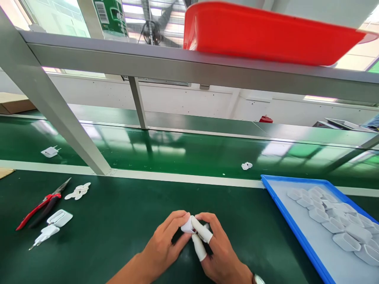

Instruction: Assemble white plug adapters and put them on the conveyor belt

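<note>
Above the dark green bench, both hands meet around a small white plastic charger housing (186,226). My left hand (163,245) pinches its left side between thumb and fingers. From the right, my right hand (220,249) grips it, with white finger cots on thumb and forefinger. Those fingers cover part of the housing, and a small dark or metallic bit shows at its lower edge. Off to the left lie red-and-black long-nose pliers (44,205), some flat white plastic pieces (78,191) and more white housing parts (59,218).
At the right, a blue-rimmed tray (291,228) holds several white housings (333,225). A green conveyor belt (189,152) runs behind the bench, carrying a white plug (50,152) and small white pieces (246,166). A metal frame (177,63) crosses overhead, with a red bin (266,35) on it.
</note>
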Available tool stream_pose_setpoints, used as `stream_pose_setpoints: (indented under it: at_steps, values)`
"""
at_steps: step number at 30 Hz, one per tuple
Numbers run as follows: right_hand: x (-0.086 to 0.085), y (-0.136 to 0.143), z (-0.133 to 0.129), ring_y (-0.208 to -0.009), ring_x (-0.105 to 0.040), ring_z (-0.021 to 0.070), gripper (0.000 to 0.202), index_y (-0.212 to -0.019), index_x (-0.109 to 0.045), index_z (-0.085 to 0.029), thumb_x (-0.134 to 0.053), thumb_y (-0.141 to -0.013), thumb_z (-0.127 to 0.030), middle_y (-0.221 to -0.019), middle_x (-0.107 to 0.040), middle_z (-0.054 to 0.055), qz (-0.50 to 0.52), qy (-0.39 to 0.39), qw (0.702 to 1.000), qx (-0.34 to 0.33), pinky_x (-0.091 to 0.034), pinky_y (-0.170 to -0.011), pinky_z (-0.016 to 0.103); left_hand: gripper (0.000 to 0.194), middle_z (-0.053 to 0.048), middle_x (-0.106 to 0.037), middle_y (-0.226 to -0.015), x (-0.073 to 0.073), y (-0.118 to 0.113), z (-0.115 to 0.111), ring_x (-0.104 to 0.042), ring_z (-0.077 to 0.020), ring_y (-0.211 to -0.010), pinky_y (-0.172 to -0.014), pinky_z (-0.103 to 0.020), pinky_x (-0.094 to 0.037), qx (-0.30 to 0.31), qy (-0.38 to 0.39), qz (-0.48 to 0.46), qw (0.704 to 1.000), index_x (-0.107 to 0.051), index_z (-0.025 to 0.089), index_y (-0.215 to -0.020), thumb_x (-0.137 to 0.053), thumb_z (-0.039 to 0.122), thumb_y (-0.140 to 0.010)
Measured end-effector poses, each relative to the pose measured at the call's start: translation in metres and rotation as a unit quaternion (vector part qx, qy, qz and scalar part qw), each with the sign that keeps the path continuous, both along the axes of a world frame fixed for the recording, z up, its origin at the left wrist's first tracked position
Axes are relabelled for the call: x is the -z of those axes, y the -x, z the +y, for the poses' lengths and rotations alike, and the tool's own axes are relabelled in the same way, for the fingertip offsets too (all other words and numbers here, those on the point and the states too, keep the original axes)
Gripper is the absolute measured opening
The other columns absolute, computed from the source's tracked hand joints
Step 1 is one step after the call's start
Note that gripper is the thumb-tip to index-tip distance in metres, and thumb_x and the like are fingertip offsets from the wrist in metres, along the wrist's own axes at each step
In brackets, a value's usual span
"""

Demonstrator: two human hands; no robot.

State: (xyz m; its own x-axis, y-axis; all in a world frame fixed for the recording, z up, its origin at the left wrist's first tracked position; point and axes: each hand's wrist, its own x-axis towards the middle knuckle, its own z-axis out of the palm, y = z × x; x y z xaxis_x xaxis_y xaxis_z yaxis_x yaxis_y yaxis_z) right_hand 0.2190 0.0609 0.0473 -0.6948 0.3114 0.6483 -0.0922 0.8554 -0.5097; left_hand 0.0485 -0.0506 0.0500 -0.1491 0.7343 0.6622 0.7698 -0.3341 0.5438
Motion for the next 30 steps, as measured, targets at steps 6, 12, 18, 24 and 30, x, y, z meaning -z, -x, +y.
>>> stream_pose_setpoints:
  at_steps: [6,12,18,24,30]
  values:
    - [0.006,0.001,-0.001,-0.108,-0.062,0.0250,0.053,-0.140,-0.052,-0.016,-0.049,-0.091,0.002,-0.122,-0.059,0.016,0.003,-0.011,1.000,0.014,-0.061,-0.088,0.041,0.028,-0.010,-0.072,-0.115,0.000,0.003,0.001,-0.073,-0.0200,-0.106,-0.095,-0.030,-0.063,0.010,-0.003,-0.009,1.000,-0.059,0.020,-0.127,-0.061,0.016,-0.099]
    - [-0.006,0.000,-0.001,-0.110,-0.062,0.0269,0.055,-0.136,-0.057,-0.016,-0.046,-0.087,0.004,-0.123,-0.060,0.017,0.005,-0.053,0.999,0.009,-0.062,-0.083,0.041,0.030,-0.011,-0.072,-0.117,-0.002,-0.001,-0.001,-0.073,-0.0199,-0.107,-0.096,-0.029,-0.062,0.011,0.011,0.008,1.000,-0.061,0.018,-0.129,-0.059,0.012,-0.100]
    - [-0.001,0.002,0.001,-0.106,-0.066,0.0216,0.050,-0.140,-0.053,-0.022,-0.054,-0.094,-0.004,-0.120,-0.063,0.012,0.039,0.063,0.997,-0.001,-0.061,-0.089,0.035,0.029,-0.009,-0.073,-0.116,0.003,0.002,0.000,-0.073,-0.0202,-0.108,-0.096,-0.030,-0.062,0.011,0.018,-0.027,0.999,-0.059,0.021,-0.128,-0.063,0.019,-0.099]
    - [0.000,0.003,0.004,-0.109,-0.065,0.0228,0.053,-0.144,-0.050,-0.023,-0.055,-0.094,-0.004,-0.123,-0.062,0.012,0.020,0.070,0.997,-0.029,-0.060,-0.091,0.037,0.030,-0.008,-0.073,-0.117,0.005,0.004,0.000,-0.072,-0.0191,-0.108,-0.097,-0.028,-0.061,0.027,0.023,-0.039,0.999,-0.059,0.022,-0.127,-0.065,0.017,-0.097]
    - [-0.006,0.002,0.002,-0.106,-0.064,0.0238,0.056,-0.144,-0.050,-0.023,-0.054,-0.093,-0.002,-0.120,-0.063,0.013,0.026,0.060,0.997,-0.043,-0.060,-0.088,0.040,0.031,-0.008,-0.073,-0.117,0.002,0.002,0.000,-0.072,-0.0183,-0.109,-0.098,-0.026,-0.060,0.032,0.023,-0.042,0.998,-0.058,0.023,-0.128,-0.064,0.018,-0.097]
